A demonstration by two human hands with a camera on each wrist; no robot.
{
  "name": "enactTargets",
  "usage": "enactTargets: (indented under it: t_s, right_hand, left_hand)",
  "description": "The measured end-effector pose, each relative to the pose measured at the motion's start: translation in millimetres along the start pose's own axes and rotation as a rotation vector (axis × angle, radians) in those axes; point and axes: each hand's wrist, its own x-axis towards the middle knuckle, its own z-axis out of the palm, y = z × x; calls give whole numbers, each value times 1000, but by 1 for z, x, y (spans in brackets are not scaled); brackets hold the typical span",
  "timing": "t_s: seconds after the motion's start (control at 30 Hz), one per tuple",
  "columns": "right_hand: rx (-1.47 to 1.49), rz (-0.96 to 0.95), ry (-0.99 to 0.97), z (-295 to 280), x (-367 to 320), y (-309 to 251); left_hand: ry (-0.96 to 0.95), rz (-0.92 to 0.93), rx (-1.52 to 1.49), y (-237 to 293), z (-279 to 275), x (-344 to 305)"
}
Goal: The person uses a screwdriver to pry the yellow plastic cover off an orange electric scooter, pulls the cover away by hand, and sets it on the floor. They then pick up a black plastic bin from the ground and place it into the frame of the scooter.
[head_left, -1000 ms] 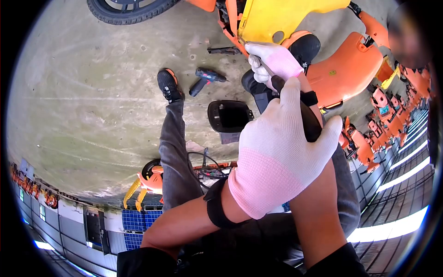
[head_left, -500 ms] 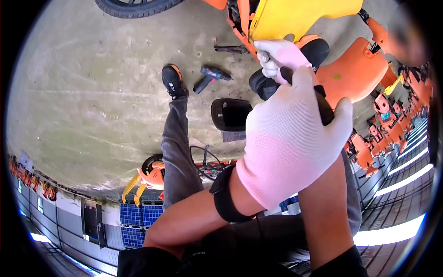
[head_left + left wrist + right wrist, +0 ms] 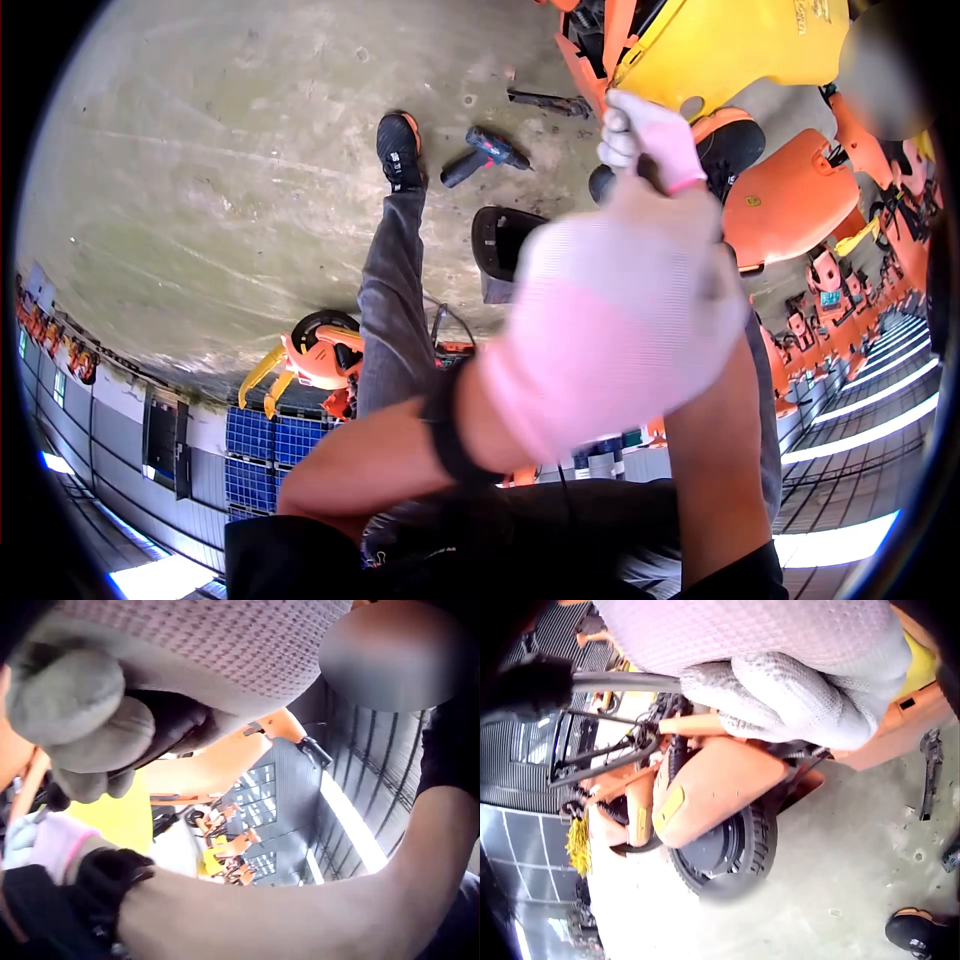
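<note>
Black-hndl. tool (image 3: 600, 681), long axis fwd, twd yellow panel (image 3: 740, 50).

The left hand (image 3: 625, 300) and right hand (image 3: 650, 135) are covered by white-and-pink knitted gloves (image 3: 202, 645), while black wrist straps (image 3: 455, 430), black sleeves (image 3: 290, 555), grey trousers (image 3: 393, 290) and orange-trimmed black shoes (image 3: 398, 155) are worn.

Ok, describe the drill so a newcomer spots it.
In the head view, start at the grey floor and find the person's left shoe, black with orange trim. The drill lies just to its right in the picture. Its pistol-shaped body and red accent set it apart from the slim dark part and the black tub-like part nearby.
</note>
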Motion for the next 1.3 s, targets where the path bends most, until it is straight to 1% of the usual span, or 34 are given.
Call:
enactTargets:
  t_s: [0.03, 0.07, 0.1, 0.13, 0.17, 0.2, 0.27, 0.37, 0.4, 0.43, 0.47, 0.5, 0.53, 0.6, 0.63, 0.67, 0.7, 0.73, 0.77, 0.8, 0.87, 0.9, 0.93, 0.97, 1.0, 1.03, 1.07, 1.1, 1.13, 1.17, 1.2, 1.23, 1.27, 1.3]
  right_hand:
    - [-485, -324, 4, -7, 22, 20]
    - [-1000, -508, 12, 1, 23, 24]
    - [-1495, -727, 119, 11, 22, 27]
    - [-2017, -796, 249, 47, 7, 19]
    - [-1988, -515, 217, 61, 16, 18]
    - [-2104, -497, 333, 74, 15, 21]
    - [-2098, -457, 432, 85, 37, 32]
    - [-2164, -445, 432, 91, 32, 36]
    - [-2169, -597, 389, 74, 22, 36]
    - [-1846, -687, 257, 45, 19, 38]
    - [-1353, -514, 111, 29, 8, 33]
    - [-847, -359, 57, 12, -3, 27]
    - [-177, 18, -1, 8, -20, 11]
    - [6, 42, -137, -13, -21, 6]
    - [99, 68, -141, -16, -20, 1]
    - [80, 84, -116, -17, -22, -5]
    - [-20, 120, -101, -16, -28, -14]
    - [-117, 160, -86, -14, -37, -23]
    - [-372, 214, -105, -11, -50, -35]
    - [-522, 240, -226, -20, -56, -42]
    - [-806, 298, -446, -33, -71, -63]
    - [-963, 355, -463, -25, -83, -81]
    - [-1061, 334, -449, -35, -90, -83]
    - [-996, 364, -449, -40, -95, -85]
    - [-926, 397, -446, -45, -101, -85]
    - [-1047, 338, -445, -47, -107, -87]
    - [-1154, 342, -441, -45, -113, -92]
    - [-1190, 277, -368, -48, -123, -89]
    - [-1222, 209, -296, -52, -130, -86]
    - [-1215, 208, -294, -65, -130, -86]
    - [-1442, -1, -189, -85, -131, -85]
    - [-1660, -223, -67, -99, -131, -86]
    - [-1711, -282, -47, -100, -132, -91]
    - [-1741, -264, 3, -93, -136, -93]
  left_hand:
    - [13, 50, -86, -20, -7, -3]
    - [26, 95, -174, -41, -15, -3]
    - [-38, -28, -303, -56, -36, -1]
    - [-68, -105, -325, -71, -51, 2]
    - [-96, -183, -346, -86, -66, 5]
    - [-88, -218, -263, -97, -73, 10]
    - [-123, -320, -283, -109, -86, 19]
    - [-107, -304, -218, -111, -83, 14]
    - [-91, -184, -172, -104, -72, 5]
    - [-70, -66, -123, -97, -60, -4]
    - [-129, 7, -72, -79, -46, -16]
    - [-183, 82, -25, -60, -32, -29]
    - [-321, 15, -1, -33, -23, -33]
    - [-182, 100, 116, -7, 16, -30]
    - [-143, 80, 154, 7, 27, -23]
    - [-105, 59, 194, 15, 35, -17]
    - [-74, 140, 218, 12, 45, -21]
    - [-75, 129, 214, 8, 51, -24]
    - [-61, 151, 150, 5, 56, -28]
    - [-51, 176, 82, 3, 64, -33]
    - [-85, 166, 141, -1, 86, -40]
    - [-68, 167, 120, -3, 94, -40]
    - [-50, 169, 100, -2, 99, -37]
    - [-101, 137, 91, 4, 104, -35]
    - [-103, 141, 88, 9, 108, -35]
    - [-95, 168, 56, 13, 111, -36]
    - [-84, 197, 25, 14, 114, -37]
    - [-112, 225, -101, 12, 110, -39]
    - [-115, 228, -98, 6, 103, -38]
    - [-40, 301, -142, -3, 96, -34]
    - [31, 377, -189, -15, 87, -28]
    - [141, 396, -93, -34, 77, -16]
    - [249, 413, 0, -55, 66, -1]
    - [221, 124, -148, -74, 57, 14]
